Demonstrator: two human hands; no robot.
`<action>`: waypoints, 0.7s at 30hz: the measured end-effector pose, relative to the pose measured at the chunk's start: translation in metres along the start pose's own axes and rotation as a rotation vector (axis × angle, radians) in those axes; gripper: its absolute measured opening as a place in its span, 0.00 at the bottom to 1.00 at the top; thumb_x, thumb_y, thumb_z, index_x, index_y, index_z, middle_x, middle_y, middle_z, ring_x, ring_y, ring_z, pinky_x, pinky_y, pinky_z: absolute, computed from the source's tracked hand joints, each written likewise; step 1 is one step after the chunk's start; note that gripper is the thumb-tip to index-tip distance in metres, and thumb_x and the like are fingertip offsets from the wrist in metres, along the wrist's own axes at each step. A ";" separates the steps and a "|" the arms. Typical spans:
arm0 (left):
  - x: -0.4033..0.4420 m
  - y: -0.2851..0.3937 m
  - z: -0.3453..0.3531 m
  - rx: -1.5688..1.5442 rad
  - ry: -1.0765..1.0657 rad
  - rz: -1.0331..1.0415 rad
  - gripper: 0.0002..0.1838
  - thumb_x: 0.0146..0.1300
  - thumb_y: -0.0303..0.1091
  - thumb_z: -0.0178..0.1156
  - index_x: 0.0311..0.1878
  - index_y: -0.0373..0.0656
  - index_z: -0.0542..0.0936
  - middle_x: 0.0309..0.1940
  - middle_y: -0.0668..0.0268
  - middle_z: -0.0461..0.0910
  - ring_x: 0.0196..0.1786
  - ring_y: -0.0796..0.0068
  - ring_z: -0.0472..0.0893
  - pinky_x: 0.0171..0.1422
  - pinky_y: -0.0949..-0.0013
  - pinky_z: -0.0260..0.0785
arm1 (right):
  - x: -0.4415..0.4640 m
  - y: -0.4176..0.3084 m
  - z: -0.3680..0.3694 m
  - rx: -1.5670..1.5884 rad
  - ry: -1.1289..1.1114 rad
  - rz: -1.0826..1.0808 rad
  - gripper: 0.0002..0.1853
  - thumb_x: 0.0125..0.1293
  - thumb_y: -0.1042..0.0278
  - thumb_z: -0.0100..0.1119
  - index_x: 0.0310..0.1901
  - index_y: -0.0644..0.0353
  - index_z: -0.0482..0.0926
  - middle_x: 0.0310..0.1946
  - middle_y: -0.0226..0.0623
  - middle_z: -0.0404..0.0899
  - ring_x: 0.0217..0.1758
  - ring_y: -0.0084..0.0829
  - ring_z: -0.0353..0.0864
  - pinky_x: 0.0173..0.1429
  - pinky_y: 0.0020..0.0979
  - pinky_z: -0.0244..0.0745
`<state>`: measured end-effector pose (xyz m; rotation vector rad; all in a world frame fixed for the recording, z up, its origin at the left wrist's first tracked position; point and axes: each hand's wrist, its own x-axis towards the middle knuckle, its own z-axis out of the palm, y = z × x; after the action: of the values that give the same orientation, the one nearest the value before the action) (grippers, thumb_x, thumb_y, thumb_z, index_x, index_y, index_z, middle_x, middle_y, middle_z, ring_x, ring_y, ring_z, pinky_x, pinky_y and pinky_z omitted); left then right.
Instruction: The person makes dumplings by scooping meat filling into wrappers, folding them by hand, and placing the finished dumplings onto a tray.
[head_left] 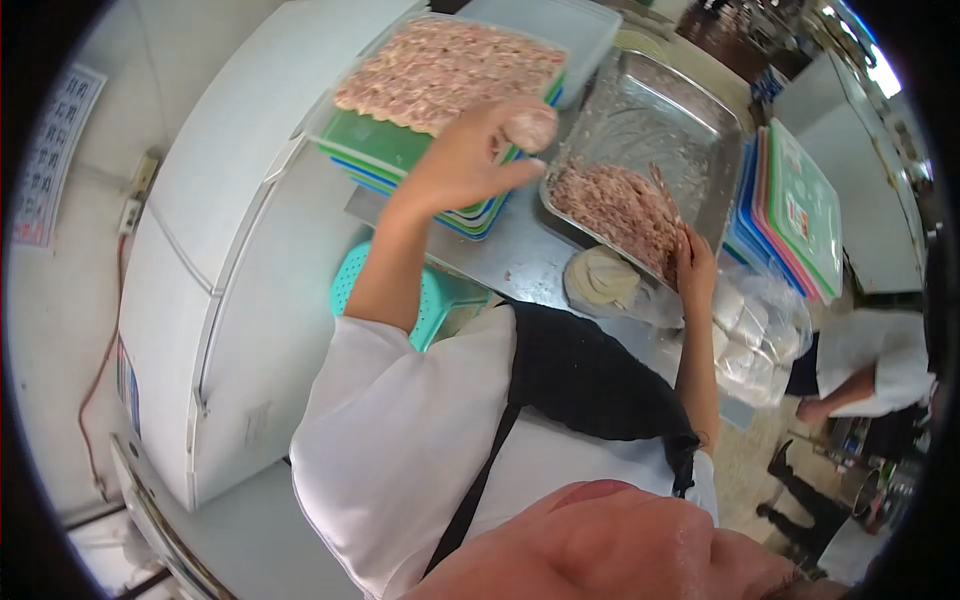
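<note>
My left hand (455, 160) is raised at the near right corner of a plastic tray (385, 150) filled with rows of pinkish dumplings (450, 70). Its fingers curl round one pale, floury dumpling (530, 126), while the thumb points away to the right. At the near right side of a metal pan (690, 85), my right hand (695, 262) grips a thin stick-like tool (658, 180) that lies against the minced meat filling (615, 205); its lower end is hidden in my fingers. A stack of round dough wrappers (600, 276) sits just in front of the pan.
More coloured trays are stacked under the dumplings. Another stack of coloured trays (795, 210) stands right of the pan. A clear bag of white wrapped packs (745, 335) lies near my right forearm. A white freezer (230, 230) and turquoise stool (430, 305) are at left; another person (870, 360) stands at right.
</note>
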<state>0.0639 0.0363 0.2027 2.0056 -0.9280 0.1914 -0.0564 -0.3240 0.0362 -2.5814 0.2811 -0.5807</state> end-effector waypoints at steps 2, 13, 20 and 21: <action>-0.017 -0.013 -0.032 -0.006 0.021 -0.126 0.26 0.52 0.33 0.68 0.56 0.42 0.77 0.44 0.60 0.76 0.43 0.67 0.79 0.51 0.67 0.72 | -0.006 -0.001 0.006 -0.050 0.000 0.009 0.15 0.71 0.61 0.53 0.52 0.60 0.81 0.49 0.47 0.81 0.51 0.47 0.81 0.54 0.38 0.76; -0.045 -0.030 -0.061 0.554 -0.174 -0.349 0.35 0.57 0.39 0.61 0.70 0.47 0.67 0.39 0.51 0.81 0.45 0.51 0.80 0.52 0.57 0.72 | -0.005 -0.007 0.006 -0.066 -0.017 0.002 0.17 0.71 0.60 0.53 0.54 0.62 0.80 0.51 0.46 0.81 0.53 0.46 0.81 0.56 0.38 0.76; -0.042 -0.044 -0.069 0.253 -0.277 -0.403 0.34 0.62 0.38 0.57 0.73 0.51 0.62 0.41 0.53 0.82 0.43 0.53 0.81 0.51 0.59 0.72 | -0.007 -0.006 0.008 -0.063 0.000 0.005 0.17 0.70 0.59 0.54 0.52 0.62 0.81 0.51 0.47 0.81 0.55 0.45 0.81 0.57 0.38 0.75; -0.042 -0.051 -0.071 0.203 -0.271 -0.410 0.34 0.63 0.37 0.56 0.74 0.51 0.61 0.42 0.54 0.82 0.42 0.54 0.81 0.50 0.59 0.73 | -0.006 -0.007 0.008 -0.069 0.001 0.006 0.17 0.70 0.59 0.54 0.52 0.62 0.82 0.52 0.47 0.81 0.55 0.45 0.81 0.57 0.38 0.75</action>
<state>0.0835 0.1305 0.1920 2.4035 -0.6575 -0.2280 -0.0580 -0.3129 0.0312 -2.6461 0.3140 -0.5799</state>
